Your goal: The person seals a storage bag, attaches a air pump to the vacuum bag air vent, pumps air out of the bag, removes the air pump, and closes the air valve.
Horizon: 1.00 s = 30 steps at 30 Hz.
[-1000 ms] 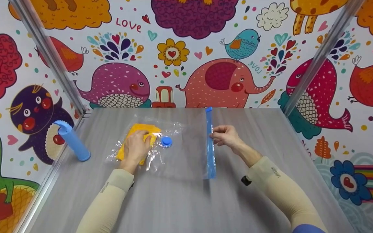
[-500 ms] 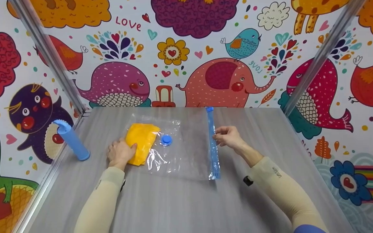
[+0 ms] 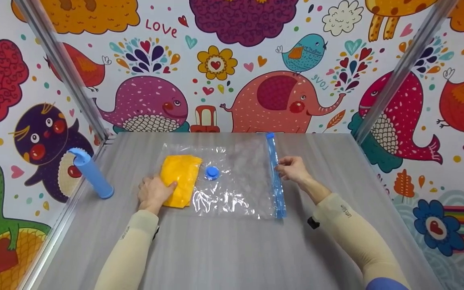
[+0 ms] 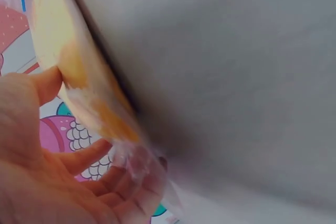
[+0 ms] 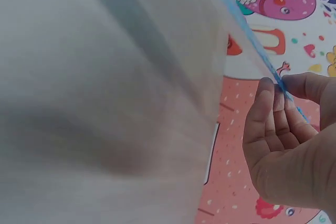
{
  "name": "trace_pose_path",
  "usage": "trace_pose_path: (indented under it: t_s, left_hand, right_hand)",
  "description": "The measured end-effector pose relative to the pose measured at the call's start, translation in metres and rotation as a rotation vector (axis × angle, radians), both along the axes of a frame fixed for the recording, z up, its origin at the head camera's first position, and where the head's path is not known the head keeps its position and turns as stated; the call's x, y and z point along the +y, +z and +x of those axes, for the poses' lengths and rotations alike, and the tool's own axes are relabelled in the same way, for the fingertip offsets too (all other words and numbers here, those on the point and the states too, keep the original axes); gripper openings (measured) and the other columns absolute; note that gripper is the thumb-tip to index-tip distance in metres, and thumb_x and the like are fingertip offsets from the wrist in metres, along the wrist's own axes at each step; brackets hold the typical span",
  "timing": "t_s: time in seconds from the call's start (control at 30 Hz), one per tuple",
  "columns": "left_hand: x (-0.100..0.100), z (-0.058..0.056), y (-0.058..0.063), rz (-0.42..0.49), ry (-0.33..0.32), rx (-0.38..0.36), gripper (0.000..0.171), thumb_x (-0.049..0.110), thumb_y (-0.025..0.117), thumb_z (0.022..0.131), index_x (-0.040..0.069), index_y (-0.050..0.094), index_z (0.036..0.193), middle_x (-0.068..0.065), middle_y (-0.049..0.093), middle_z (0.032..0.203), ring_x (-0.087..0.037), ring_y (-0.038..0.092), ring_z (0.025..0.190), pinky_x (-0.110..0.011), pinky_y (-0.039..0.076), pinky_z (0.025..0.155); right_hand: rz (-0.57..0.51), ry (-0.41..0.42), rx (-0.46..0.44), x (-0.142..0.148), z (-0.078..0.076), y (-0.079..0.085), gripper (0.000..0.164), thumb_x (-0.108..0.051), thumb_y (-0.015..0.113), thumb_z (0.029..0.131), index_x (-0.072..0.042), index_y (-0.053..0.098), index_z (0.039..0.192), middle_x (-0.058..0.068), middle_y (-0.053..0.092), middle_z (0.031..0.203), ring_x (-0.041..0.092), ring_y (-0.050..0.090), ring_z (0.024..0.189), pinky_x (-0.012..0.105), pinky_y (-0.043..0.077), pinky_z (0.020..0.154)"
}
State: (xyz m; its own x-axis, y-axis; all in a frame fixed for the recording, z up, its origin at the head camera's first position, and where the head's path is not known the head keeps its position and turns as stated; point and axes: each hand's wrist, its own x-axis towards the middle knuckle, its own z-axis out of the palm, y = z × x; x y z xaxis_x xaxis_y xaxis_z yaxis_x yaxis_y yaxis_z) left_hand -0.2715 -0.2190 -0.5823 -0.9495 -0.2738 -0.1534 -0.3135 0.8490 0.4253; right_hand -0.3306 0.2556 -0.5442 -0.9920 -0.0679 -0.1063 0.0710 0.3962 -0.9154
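Observation:
A clear plastic vacuum storage bag [image 3: 240, 173] lies lengthwise across the table, with a round blue valve [image 3: 212, 172] on top. Inside its left end is a folded yellow cloth [image 3: 181, 181]. My left hand [image 3: 153, 192] is at that end, thumb over the yellow bundle and loosely bent fingers along the bag's edge, as the left wrist view shows. At the opposite end, my right hand [image 3: 294, 169] pinches the blue zip strip [image 3: 275, 173] between thumb and fingertips. A blue slider [image 3: 270, 135] sits at the strip's far end.
A light blue hand pump [image 3: 95, 173] stands on the grey table [image 3: 216, 257] at the left, close to the side wall. Walls printed with cartoon animals and metal posts [image 3: 61, 72] border the table at the back and sides.
My left hand has moved from on top of the yellow cloth to the bag's left edge. The right hand has drawn the zip strip rightward, and the bag lies flatter and more stretched.

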Motion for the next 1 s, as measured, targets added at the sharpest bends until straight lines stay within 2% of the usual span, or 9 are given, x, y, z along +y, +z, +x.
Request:
trace_pose_path:
  t_s: [0.23, 0.43, 0.6, 0.7, 0.83, 0.93, 1.0]
  left_hand:
    - [0.010, 0.007, 0.006, -0.042, -0.046, -0.004, 0.078, 0.058, 0.073, 0.103, -0.009, 0.058, 0.140, -0.032, 0.068, 0.123, -0.047, 0.069, 0.112, -0.063, 0.059, 0.098]
    - [0.019, 0.011, 0.013, -0.067, -0.070, -0.013, 0.075, 0.058, 0.077, 0.101, -0.007, 0.062, 0.136, -0.027, 0.074, 0.116, -0.040, 0.071, 0.101, -0.060, 0.063, 0.093]
    - [0.023, 0.014, 0.014, -0.090, -0.092, -0.010, 0.073, 0.059, 0.078, 0.099, -0.006, 0.065, 0.130, -0.026, 0.075, 0.112, -0.038, 0.071, 0.096, -0.057, 0.062, 0.086]
    - [0.023, 0.015, 0.013, -0.107, -0.092, 0.002, 0.072, 0.059, 0.079, 0.099, -0.006, 0.067, 0.126, -0.025, 0.074, 0.108, -0.036, 0.069, 0.092, -0.055, 0.061, 0.082]
    - [0.025, 0.017, 0.012, -0.126, -0.087, 0.013, 0.069, 0.059, 0.079, 0.099, -0.006, 0.069, 0.122, -0.023, 0.074, 0.104, -0.034, 0.068, 0.088, -0.053, 0.061, 0.079]
    - [0.028, 0.016, 0.011, -0.138, -0.085, 0.024, 0.070, 0.058, 0.079, 0.099, -0.006, 0.068, 0.123, -0.025, 0.072, 0.107, -0.037, 0.068, 0.092, -0.054, 0.062, 0.083]
    - [0.030, 0.016, 0.011, -0.143, -0.085, 0.041, 0.072, 0.057, 0.080, 0.099, -0.008, 0.067, 0.128, -0.027, 0.071, 0.113, -0.040, 0.069, 0.098, -0.057, 0.062, 0.088]
  right_hand:
    - [0.058, -0.051, -0.025, 0.011, -0.008, -0.010, 0.021, -0.004, 0.072, 0.100, 0.008, 0.075, 0.117, 0.000, 0.071, 0.087, 0.013, 0.068, 0.073, 0.028, 0.062, 0.065]
    - [0.174, -0.100, -0.039, 0.022, -0.012, -0.022, 0.024, -0.004, 0.073, 0.097, 0.009, 0.074, 0.117, 0.007, 0.072, 0.095, 0.014, 0.067, 0.077, 0.026, 0.058, 0.064]
    - [0.238, -0.114, -0.062, 0.028, -0.013, -0.029, 0.022, -0.003, 0.075, 0.097, 0.007, 0.072, 0.116, 0.006, 0.070, 0.090, 0.013, 0.064, 0.072, 0.024, 0.055, 0.059]
    - [0.299, -0.108, -0.043, 0.028, -0.015, -0.031, 0.022, -0.005, 0.076, 0.095, 0.006, 0.074, 0.114, 0.007, 0.073, 0.090, 0.013, 0.066, 0.072, 0.024, 0.055, 0.062]
    - [0.392, -0.108, -0.021, 0.028, -0.015, -0.032, 0.025, -0.009, 0.078, 0.094, 0.004, 0.077, 0.115, 0.014, 0.079, 0.102, 0.019, 0.072, 0.084, 0.029, 0.061, 0.072]
    - [0.426, -0.111, -0.029, 0.029, -0.014, -0.035, 0.028, -0.012, 0.078, 0.094, 0.004, 0.078, 0.117, 0.017, 0.081, 0.108, 0.022, 0.074, 0.089, 0.033, 0.064, 0.078]
    - [0.433, -0.112, -0.037, 0.029, -0.014, -0.037, 0.028, -0.013, 0.078, 0.095, 0.004, 0.078, 0.118, 0.017, 0.081, 0.104, 0.020, 0.075, 0.086, 0.032, 0.064, 0.076]
